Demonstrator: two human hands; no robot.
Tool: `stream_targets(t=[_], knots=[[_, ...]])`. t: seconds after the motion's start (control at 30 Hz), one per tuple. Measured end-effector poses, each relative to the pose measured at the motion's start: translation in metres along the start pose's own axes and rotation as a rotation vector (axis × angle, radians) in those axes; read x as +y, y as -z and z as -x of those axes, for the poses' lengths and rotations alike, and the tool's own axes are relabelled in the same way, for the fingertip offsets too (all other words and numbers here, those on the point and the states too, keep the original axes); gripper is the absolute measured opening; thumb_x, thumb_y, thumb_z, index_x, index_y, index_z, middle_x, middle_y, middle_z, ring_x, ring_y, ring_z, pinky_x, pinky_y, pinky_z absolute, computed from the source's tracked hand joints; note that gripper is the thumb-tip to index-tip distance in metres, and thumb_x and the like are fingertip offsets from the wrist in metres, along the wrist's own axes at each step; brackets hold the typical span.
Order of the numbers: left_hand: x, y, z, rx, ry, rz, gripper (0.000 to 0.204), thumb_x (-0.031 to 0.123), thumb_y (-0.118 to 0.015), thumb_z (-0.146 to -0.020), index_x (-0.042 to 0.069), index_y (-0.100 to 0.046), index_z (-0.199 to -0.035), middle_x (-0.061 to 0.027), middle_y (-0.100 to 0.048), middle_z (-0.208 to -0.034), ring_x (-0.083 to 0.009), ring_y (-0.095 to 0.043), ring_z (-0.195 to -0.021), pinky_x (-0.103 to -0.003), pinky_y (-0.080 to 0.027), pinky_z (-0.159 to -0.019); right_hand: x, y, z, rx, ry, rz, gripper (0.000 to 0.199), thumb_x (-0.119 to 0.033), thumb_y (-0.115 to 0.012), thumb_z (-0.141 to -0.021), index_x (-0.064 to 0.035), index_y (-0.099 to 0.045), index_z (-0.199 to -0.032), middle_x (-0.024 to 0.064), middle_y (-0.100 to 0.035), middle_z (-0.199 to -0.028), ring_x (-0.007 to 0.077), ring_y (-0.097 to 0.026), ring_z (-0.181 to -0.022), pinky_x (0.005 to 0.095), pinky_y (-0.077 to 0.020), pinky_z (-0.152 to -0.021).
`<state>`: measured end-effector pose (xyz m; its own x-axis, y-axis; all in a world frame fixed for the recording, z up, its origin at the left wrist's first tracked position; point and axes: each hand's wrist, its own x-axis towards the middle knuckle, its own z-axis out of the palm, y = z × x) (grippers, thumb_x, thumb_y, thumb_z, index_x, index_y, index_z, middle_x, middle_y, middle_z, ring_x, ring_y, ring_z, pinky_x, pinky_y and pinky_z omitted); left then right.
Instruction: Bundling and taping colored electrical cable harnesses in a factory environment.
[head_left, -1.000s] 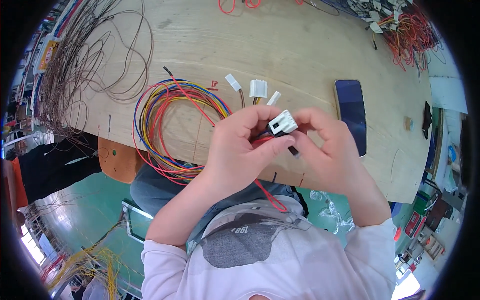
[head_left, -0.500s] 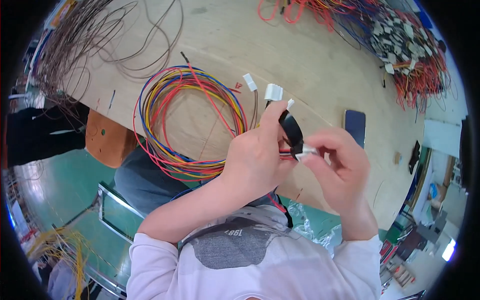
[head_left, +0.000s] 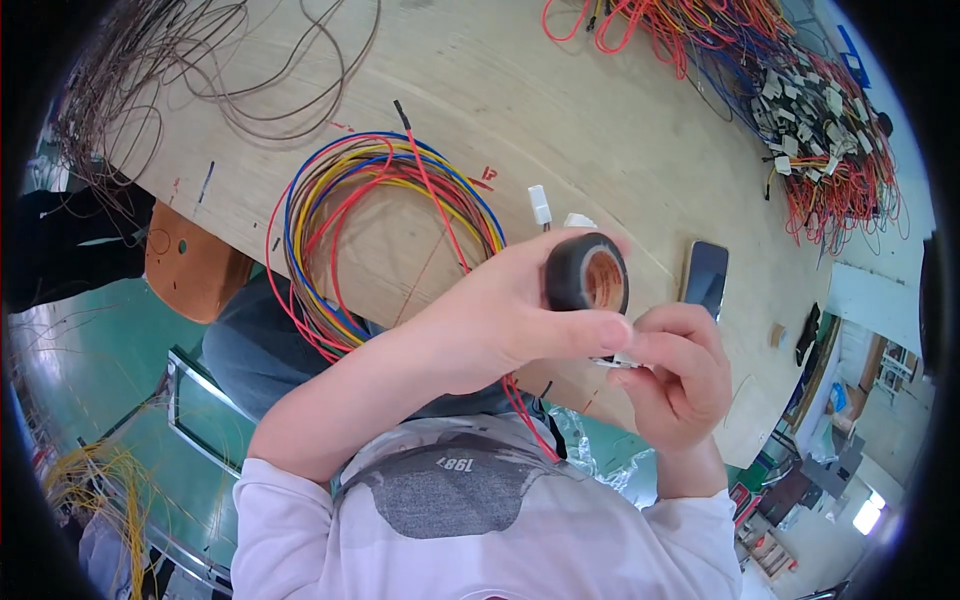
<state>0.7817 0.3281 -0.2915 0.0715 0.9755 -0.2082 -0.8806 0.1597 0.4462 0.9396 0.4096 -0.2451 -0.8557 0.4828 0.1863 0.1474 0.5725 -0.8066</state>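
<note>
My left hand [head_left: 520, 310] is closed around a roll of black electrical tape [head_left: 572, 276], its brown core facing up and right. The left thumb meets the fingertips of my right hand [head_left: 680, 375], which pinch a small white connector [head_left: 618, 359] just below the roll. My fingers cover most of that connector and the wires there. To the left lies a coil of red, yellow, blue and brown wires [head_left: 292, 215], which runs in under my left forearm. Past the left hand, a white plug [head_left: 539, 204] and part of another white connector [head_left: 578, 220] show on the table.
A phone [head_left: 706, 275] lies right of my hands on the wooden table [head_left: 480, 90]. Brown loose wires [head_left: 230, 70] spread at the far left. A heap of red wires with white connectors [head_left: 825, 130] fills the far right. An orange stool [head_left: 185, 262] stands at left.
My left hand has turned, so the tape roll now shows its open core instead of its edge. The two hands have come together, and the right has moved slightly down.
</note>
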Motion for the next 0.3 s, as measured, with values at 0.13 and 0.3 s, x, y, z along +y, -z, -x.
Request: stream_targets(t=[0.13,0.3], knots=[[0.009,-0.005,-0.002,0.090,-0.003,-0.283,0.055,0.025,-0.074,-0.063,0.000,-0.049,-0.105,-0.0013,-0.052,-0.082,-0.0079,-0.050,-0.077,-0.020,-0.042,-0.067,-0.002,0.002,0.002,-0.019,-0.078,-0.081,0.027,0.002,-0.071,-0.060,-0.0044,-0.059,-0.084,0.0105,-0.055,-0.084,0.0173,-0.055,-0.069,0.0242,-0.0430,-0.056],[0.019,0.002,-0.005,0.147,0.069,-0.328,0.058,0.036,-0.074,-0.064,-0.002,-0.050,-0.100,-0.0035,-0.053,-0.083,-0.0088,-0.049,-0.076,-0.023,-0.042,-0.071,0.004,0.002,0.005,-0.063,-0.242,-0.295,0.027,0.003,-0.070,-0.062,-0.0059,-0.060,-0.085,0.0101,-0.056,-0.088,0.0194,-0.056,-0.074,0.0231,-0.0432,-0.059]])
